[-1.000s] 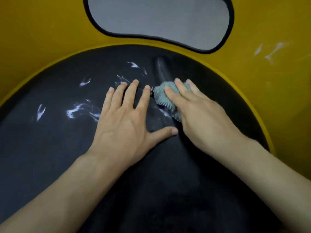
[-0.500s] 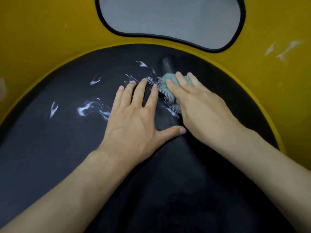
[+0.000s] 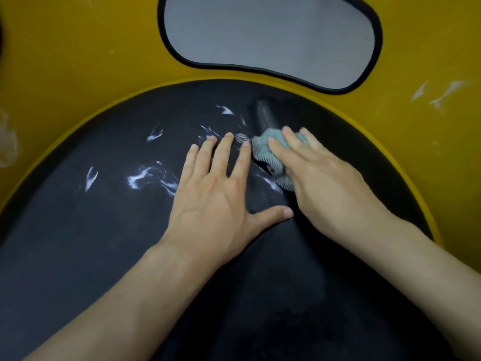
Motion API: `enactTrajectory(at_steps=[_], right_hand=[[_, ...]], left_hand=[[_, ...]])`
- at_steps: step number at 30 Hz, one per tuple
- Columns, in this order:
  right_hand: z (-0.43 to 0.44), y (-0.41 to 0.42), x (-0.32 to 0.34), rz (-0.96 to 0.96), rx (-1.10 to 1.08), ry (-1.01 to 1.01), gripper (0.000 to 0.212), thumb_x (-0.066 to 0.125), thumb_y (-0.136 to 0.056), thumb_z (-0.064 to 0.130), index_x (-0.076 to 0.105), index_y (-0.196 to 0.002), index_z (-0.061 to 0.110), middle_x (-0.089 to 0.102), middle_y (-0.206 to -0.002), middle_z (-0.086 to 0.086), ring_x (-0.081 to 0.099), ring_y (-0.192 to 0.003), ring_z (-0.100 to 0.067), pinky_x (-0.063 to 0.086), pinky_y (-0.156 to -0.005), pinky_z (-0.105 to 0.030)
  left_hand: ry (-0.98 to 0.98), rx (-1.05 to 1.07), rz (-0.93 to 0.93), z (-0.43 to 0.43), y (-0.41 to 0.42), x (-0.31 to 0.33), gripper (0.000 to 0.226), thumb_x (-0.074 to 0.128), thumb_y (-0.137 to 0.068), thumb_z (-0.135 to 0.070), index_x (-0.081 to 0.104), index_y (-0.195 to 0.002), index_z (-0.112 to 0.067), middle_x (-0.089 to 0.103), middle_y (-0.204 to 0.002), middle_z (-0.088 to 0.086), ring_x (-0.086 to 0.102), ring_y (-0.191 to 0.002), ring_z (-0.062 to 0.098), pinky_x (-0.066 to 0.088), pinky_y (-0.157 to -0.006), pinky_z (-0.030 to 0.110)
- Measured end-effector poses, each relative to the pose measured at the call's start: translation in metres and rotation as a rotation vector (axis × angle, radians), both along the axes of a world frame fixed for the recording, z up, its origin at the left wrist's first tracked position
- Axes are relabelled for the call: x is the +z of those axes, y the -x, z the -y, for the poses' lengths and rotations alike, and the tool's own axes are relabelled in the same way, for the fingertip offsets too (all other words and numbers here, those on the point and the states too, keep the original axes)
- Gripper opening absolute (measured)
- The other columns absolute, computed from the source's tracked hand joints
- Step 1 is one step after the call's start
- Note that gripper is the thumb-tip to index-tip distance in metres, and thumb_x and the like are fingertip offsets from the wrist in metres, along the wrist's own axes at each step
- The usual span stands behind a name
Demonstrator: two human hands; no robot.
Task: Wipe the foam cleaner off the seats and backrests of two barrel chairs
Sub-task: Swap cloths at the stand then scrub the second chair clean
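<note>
Grip: R hand (image 3: 320, 178), fingers straight, presses teal cloth (image 3: 263, 148) onto black seat (image 3: 104, 243); L hand (image 3: 216, 204) lies flat beside it. Cloth has barely shifted in 1 s, so foam streaks (image 3: 138, 178) at left are still unwiped.

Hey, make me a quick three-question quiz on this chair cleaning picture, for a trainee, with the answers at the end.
1. True or false: the left hand lies flat, fingers spread, on the black seat.
2. Which hand lies on top of the teal cloth? A) left hand B) right hand C) neither
3. White foam streaks mark the seat; which other surface shows them too?
Key: 1 true; 2 B; 3 the yellow backrest.
</note>
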State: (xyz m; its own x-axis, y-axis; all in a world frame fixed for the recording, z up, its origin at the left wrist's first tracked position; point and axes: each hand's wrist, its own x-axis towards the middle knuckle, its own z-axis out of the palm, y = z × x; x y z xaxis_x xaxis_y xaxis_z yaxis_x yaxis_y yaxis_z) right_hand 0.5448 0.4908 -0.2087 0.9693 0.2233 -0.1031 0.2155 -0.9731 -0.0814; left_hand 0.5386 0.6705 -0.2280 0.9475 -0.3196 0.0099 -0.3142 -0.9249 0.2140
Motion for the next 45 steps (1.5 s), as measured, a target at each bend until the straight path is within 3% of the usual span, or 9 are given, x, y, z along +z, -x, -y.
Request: enactTrajectory(at_steps=[2, 7, 11, 19, 27, 32, 35, 38, 45], right_hand=[[0.003, 0.015, 0.002, -0.044, -0.022, 0.018, 0.072, 0.047, -0.103, 0.029, 0.004, -0.16, 0.036, -0.002, -0.168, 0.011, -0.006, -0.154, -0.013, 0.01, -0.112, -0.028], [-0.017, -0.043, -0.003, 0.037, -0.052, -0.029, 0.062, 0.041, -0.105, 0.013, 0.018, -0.158, 0.034, 0.011, -0.168, 0.006, 0.005, -0.155, -0.02, 0.029, -0.117, -0.042], [-0.033, -0.091, -0.005, 0.057, -0.089, -0.057, 0.061, 0.041, -0.104, 0.008, 0.025, -0.157, 0.032, 0.015, -0.168, 0.003, 0.01, -0.155, -0.024, 0.031, -0.116, -0.046], [-0.005, 0.01, 0.011, -0.093, -0.08, 0.039, 0.07, 0.045, -0.105, 0.028, 0.004, -0.159, 0.041, -0.003, -0.167, 0.017, -0.006, -0.153, -0.009, 0.026, -0.118, -0.036], [-0.035, -0.089, -0.001, 0.074, -0.104, -0.06, 0.055, 0.041, -0.105, 0.011, 0.032, -0.155, 0.033, 0.022, -0.166, 0.005, 0.015, -0.154, -0.023, 0.035, -0.112, -0.047], [-0.026, -0.051, 0.003, 0.06, -0.064, -0.012, 0.054, 0.036, -0.107, 0.021, 0.023, -0.158, 0.035, 0.015, -0.167, 0.008, 0.012, -0.154, -0.019, 0.035, -0.113, -0.044], [-0.016, -0.007, 0.005, -0.021, -0.012, 0.028, 0.058, 0.033, -0.107, 0.028, 0.009, -0.16, 0.038, 0.004, -0.168, 0.013, 0.001, -0.155, -0.013, 0.018, -0.118, -0.03], [-0.012, -0.023, 0.0, 0.016, -0.021, 0.074, 0.069, 0.04, -0.105, 0.017, 0.004, -0.16, 0.037, 0.0, -0.168, 0.01, -0.002, -0.155, -0.017, 0.001, -0.113, -0.029], [-0.045, -0.096, -0.005, 0.065, -0.127, 0.0, 0.053, 0.037, -0.108, 0.018, 0.024, -0.158, 0.021, 0.015, -0.167, -0.005, 0.012, -0.153, -0.031, 0.025, -0.118, -0.047]], left_hand=[[0.008, 0.002, -0.004, 0.0, 0.0, 0.0, 0.12, 0.012, -0.07, -0.099, 0.009, -0.164, -0.023, 0.005, -0.171, 0.008, -0.002, -0.157, 0.026, -0.008, -0.126, 0.043], [0.005, 0.005, -0.013, 0.0, 0.001, 0.001, 0.119, 0.01, -0.071, -0.098, -0.001, -0.163, -0.025, -0.005, -0.171, 0.006, -0.011, -0.157, 0.025, -0.011, -0.126, 0.044], [-0.001, 0.005, -0.02, -0.001, 0.001, 0.001, 0.118, 0.009, -0.071, -0.098, -0.005, -0.163, -0.026, -0.008, -0.171, 0.004, -0.013, -0.156, 0.024, -0.013, -0.126, 0.043], [-0.021, -0.003, -0.044, 0.001, -0.001, 0.002, 0.118, 0.01, -0.072, -0.098, -0.01, -0.163, -0.025, -0.014, -0.17, 0.004, -0.018, -0.155, 0.025, -0.013, -0.125, 0.045], [-0.035, 0.003, -0.059, -0.001, 0.001, 0.004, 0.117, 0.007, -0.071, -0.096, -0.011, -0.162, -0.025, -0.017, -0.17, 0.003, -0.021, -0.155, 0.024, -0.013, -0.125, 0.045], [-0.027, 0.001, -0.057, -0.001, 0.002, 0.002, 0.116, 0.008, -0.072, -0.095, -0.008, -0.163, -0.025, -0.015, -0.17, 0.003, -0.019, -0.155, 0.024, -0.012, -0.126, 0.046], [-0.041, -0.002, -0.065, 0.0, 0.002, 0.002, 0.117, 0.006, -0.071, -0.096, -0.009, -0.162, -0.024, -0.019, -0.169, 0.004, -0.022, -0.155, 0.025, -0.013, -0.125, 0.047], [-0.062, -0.008, -0.07, 0.001, 0.001, 0.004, 0.114, 0.007, -0.076, -0.097, -0.014, -0.161, -0.024, -0.023, -0.168, 0.004, -0.025, -0.153, 0.025, -0.015, -0.125, 0.046], [-0.057, -0.015, -0.067, -0.001, 0.001, 0.001, 0.115, 0.005, -0.073, -0.097, -0.017, -0.161, -0.025, -0.023, -0.168, 0.004, -0.024, -0.154, 0.024, -0.014, -0.125, 0.047]])
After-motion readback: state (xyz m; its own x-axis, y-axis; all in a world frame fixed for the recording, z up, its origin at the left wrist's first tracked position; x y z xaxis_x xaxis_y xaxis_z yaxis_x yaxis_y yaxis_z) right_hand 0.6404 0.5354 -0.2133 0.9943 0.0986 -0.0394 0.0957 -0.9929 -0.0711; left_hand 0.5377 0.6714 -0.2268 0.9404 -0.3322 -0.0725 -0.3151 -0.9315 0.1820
